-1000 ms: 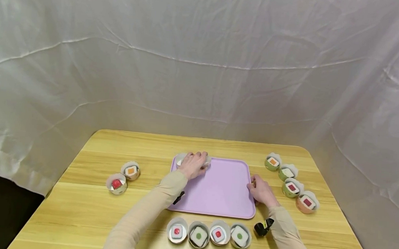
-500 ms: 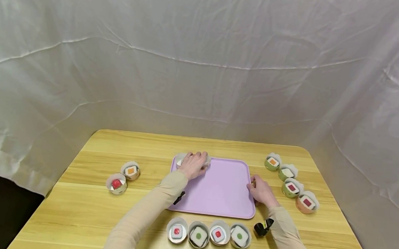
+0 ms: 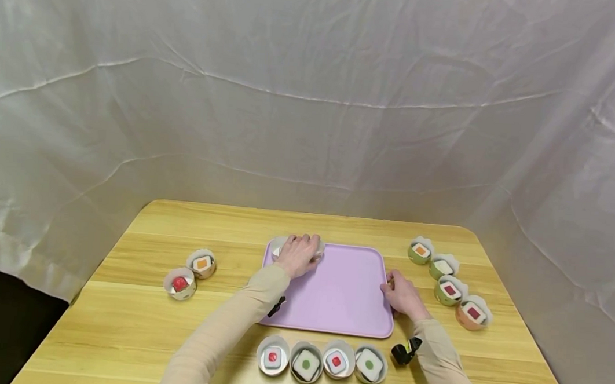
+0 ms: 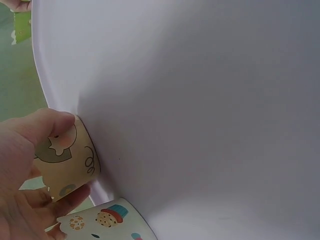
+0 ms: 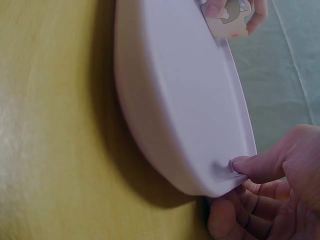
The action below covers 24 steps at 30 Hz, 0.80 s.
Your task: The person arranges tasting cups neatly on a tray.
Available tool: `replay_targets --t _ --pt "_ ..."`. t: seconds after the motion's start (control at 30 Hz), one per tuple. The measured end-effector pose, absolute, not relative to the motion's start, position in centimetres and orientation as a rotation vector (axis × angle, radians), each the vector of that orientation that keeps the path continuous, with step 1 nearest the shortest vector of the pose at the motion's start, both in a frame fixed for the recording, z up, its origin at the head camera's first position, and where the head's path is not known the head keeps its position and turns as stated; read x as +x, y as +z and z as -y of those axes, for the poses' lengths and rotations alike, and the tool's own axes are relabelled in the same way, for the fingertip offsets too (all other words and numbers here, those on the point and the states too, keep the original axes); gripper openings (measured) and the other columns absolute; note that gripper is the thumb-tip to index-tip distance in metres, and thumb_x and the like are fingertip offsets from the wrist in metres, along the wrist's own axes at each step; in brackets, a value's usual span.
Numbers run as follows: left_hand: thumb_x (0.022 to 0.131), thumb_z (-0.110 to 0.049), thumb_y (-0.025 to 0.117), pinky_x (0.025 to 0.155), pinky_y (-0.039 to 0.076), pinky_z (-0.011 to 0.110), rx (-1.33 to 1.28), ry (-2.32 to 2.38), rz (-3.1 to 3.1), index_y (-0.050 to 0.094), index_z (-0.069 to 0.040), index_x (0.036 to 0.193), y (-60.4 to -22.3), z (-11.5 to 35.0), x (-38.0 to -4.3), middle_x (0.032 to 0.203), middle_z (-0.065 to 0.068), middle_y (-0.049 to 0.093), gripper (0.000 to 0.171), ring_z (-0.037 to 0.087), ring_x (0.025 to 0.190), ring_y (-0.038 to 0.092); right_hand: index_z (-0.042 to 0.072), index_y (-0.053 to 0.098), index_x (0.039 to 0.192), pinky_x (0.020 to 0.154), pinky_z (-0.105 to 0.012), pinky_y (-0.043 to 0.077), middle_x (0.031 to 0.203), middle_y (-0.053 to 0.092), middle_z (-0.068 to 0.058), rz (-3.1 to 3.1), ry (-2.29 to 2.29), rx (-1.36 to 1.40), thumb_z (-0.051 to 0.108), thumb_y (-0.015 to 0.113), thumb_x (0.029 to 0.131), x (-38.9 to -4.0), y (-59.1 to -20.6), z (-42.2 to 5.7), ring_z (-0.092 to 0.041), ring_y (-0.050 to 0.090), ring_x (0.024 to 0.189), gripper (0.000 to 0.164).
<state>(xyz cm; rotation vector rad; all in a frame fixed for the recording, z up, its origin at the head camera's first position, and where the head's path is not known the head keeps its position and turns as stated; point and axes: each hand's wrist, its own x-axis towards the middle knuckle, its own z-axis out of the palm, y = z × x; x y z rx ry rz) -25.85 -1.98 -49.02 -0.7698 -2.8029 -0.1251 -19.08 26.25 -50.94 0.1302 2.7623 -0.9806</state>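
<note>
At the far left corner of the lilac tray (image 3: 341, 292), my left hand (image 3: 298, 255) grips a beige paper baking cup (image 4: 62, 162) with a cartoon animal print. Thumb and fingers hold it from either side. Beside it, touching or nearly so, stands a white cup (image 4: 107, 220) printed with cupcakes and cookies. The left hand mostly hides both cups in the head view. My right hand (image 3: 403, 294) holds the tray's right edge, the thumb (image 5: 257, 165) over the rim and the other fingers curled below it.
In front of the tray stands a row of several cups (image 3: 306, 363) with square sweet-like pieces. More cups (image 3: 448, 289) line the right side. An orange-topped cup (image 3: 201, 263) and a red-filled cup (image 3: 180, 284) sit left. The wooden table (image 3: 123, 321) meets a curtain (image 3: 311, 128) behind.
</note>
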Motion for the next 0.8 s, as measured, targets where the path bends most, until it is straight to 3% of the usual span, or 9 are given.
replay_targets --t 0.17,0.43,0.8 --pt "0.086 -0.033 0.077 0.093 0.053 0.042 -0.764 -0.152 2.812 0.057 -0.008 0.125 -49.1 2.1 -25.8 0.107 0.012 0.07 0.051 0.029 0.1 0.069 0.001 0.049 0.112 0.044 -0.028 0.048 0.073 0.057 -0.009 -2.759 -0.973 0.139 0.014 0.052 0.1 -19.1 -50.9 -26.2 -0.018 0.055 0.048 0.018" --pt "0.087 -0.032 0.075 0.119 0.038 0.048 -0.767 -0.289 2.877 0.045 -0.004 0.144 -49.1 2.4 -25.8 0.138 0.02 0.059 0.07 0.037 0.129 0.056 0.0 0.049 0.113 0.045 -0.029 0.049 0.076 0.058 -0.011 -2.751 -0.972 0.151 0.015 0.051 0.101 -19.2 -51.0 -26.2 -0.018 0.056 0.049 0.02" --pt "0.084 -0.037 0.079 0.126 0.026 0.054 -0.734 -0.56 2.915 0.04 -0.002 0.149 -48.1 3.2 -24.9 0.145 0.023 0.052 0.083 0.039 0.138 0.047 -0.001 0.051 0.111 0.044 -0.028 0.048 0.075 0.059 -0.01 -2.806 -0.966 0.115 0.015 0.054 0.098 -19.1 -51.1 -26.1 -0.016 0.055 0.047 0.021"
